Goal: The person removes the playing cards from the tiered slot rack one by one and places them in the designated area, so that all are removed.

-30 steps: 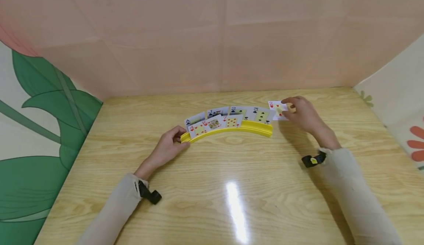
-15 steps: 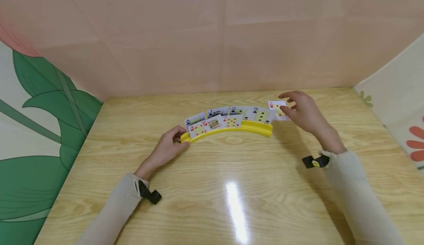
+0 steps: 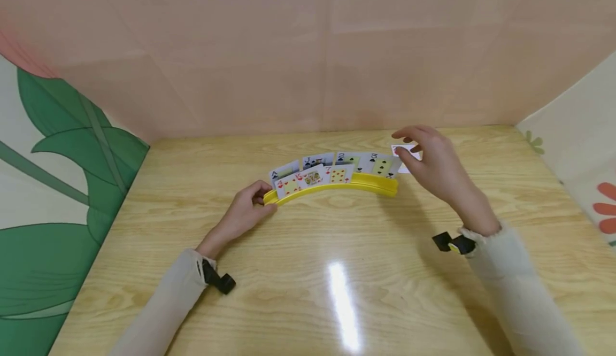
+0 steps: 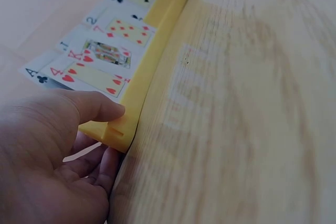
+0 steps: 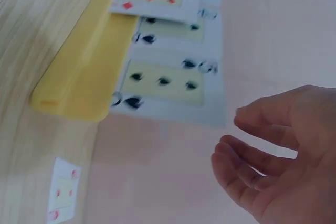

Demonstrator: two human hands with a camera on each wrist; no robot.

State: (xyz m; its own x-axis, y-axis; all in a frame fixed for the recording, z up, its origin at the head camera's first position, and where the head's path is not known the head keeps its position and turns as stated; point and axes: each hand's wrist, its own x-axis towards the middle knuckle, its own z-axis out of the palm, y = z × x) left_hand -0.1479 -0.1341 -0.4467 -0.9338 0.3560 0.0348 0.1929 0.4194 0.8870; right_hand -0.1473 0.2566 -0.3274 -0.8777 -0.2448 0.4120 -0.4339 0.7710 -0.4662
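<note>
A curved yellow card holder stands on the table with several playing cards upright in two rows. The king of hearts is in the front row, and black-suit cards fill the back row. My left hand pinches the holder's left end; in the left wrist view its thumb presses on the yellow edge. My right hand hovers near the spade card at the right end, its fingers loosely bent and holding nothing. Partly hidden under that hand in the head view, a two of hearts lies face up.
The wood-grain table ends at a pink cloth backdrop behind the holder. Leaf-patterned panels stand on the left, and a flower-patterned one on the right. Each wrist wears a small black camera.
My right hand has let go of the two of hearts, risen off it and moved left toward the holder's right end. The left hand keeps its grip on the holder.
</note>
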